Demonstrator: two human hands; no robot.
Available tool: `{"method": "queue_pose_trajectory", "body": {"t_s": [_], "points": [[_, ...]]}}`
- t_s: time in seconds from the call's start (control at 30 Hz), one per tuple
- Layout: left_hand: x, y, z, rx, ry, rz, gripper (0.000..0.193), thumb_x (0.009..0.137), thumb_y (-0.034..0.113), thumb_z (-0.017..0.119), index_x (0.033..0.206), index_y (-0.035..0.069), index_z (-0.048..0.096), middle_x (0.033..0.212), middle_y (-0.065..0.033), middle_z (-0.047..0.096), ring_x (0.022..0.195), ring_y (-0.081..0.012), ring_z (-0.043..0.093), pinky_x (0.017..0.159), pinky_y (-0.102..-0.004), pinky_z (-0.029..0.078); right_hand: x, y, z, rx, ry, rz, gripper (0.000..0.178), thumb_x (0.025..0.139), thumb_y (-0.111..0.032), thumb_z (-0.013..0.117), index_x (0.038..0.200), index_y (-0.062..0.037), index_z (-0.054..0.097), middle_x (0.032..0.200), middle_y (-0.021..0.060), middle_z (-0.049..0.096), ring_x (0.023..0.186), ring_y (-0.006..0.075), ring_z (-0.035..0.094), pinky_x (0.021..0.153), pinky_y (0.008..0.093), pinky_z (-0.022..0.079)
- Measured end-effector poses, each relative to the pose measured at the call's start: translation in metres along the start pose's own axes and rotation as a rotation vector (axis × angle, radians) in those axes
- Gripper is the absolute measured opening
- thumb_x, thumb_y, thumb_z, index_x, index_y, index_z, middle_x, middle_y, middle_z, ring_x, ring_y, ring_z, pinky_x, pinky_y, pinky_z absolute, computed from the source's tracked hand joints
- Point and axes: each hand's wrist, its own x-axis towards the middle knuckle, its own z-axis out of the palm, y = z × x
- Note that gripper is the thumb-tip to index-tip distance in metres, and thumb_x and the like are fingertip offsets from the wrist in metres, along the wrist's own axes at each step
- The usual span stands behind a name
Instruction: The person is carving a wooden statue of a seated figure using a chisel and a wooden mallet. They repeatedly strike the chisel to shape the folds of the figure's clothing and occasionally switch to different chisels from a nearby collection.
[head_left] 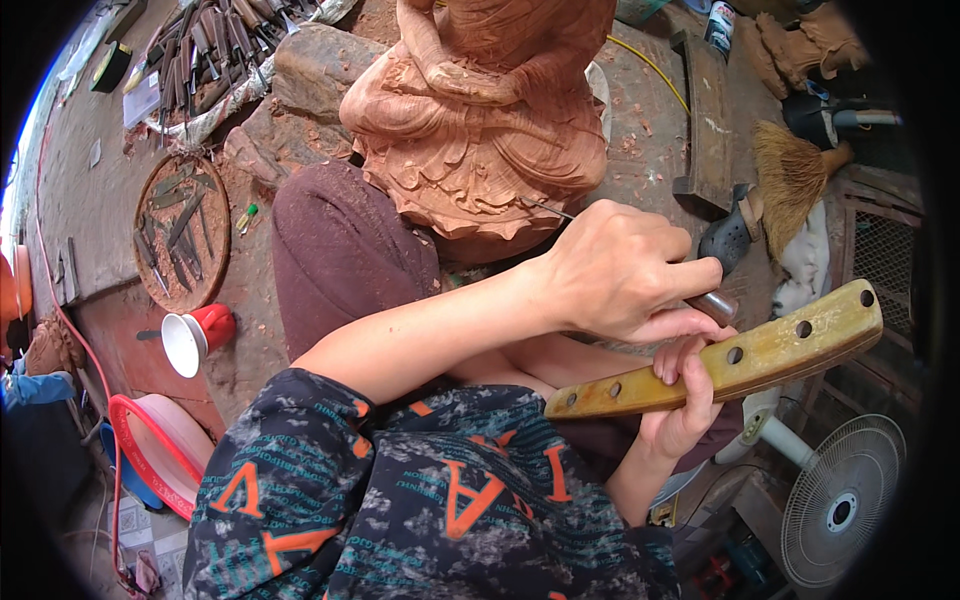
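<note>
A seated figure carved from reddish wood (480, 140) stands before me, hands folded in its lap; its upper part runs out of the frame. My left hand (625, 265) is closed around a carving chisel (714, 306), whose dark round handle sticks out below the fist. The thin metal shank points left, its tip touching or close to the carved folds at the figure's base. Lower right, my right hand (688, 385) grips a long yellowish bar (780, 345) with several dark round holes. The bar lies slanted, just below the chisel handle's end.
Many carving tools (215, 45) are heaped at far left. A round tray (222, 270) with blades, a red and white cup (198, 340) and a pink basin (165, 440) stand left. A wooden block (703, 125), broom (790, 180) and fan (845, 510) are right.
</note>
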Motion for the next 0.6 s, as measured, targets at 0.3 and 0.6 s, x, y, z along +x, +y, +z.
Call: {"method": "queue_pose_trajectory", "body": {"t_s": [0.3,0.6], "points": [[-0.0007,0.0005,-0.0009,-0.013,0.043,0.016,0.038,0.073,0.047,0.069,0.089,0.012,0.063,0.059,-0.0014,0.042,0.048,-0.0188,0.049,0.041,-0.0328,0.037,-0.0027,0.0060,-0.0001,-0.042,0.010,0.030,0.042,0.080,-0.005,0.056,0.119,0.0016,0.041,0.082,0.0061,0.047,0.068,0.0123,0.045,0.063,0.0244,0.038],[-0.0036,-0.0032,-0.0029,-0.002,0.062,0.074,0.039,0.072,0.048,0.069,0.086,0.012,0.063,0.058,-0.0006,0.038,0.046,-0.0177,0.046,0.040,-0.0313,0.035,-0.0044,0.0080,0.0010,-0.055,-0.061,0.026,0.036,0.087,-0.007,0.053,0.120,0.0012,0.043,0.081,0.0035,0.044,0.068,0.0105,0.043,0.064,0.0254,0.038]]}}
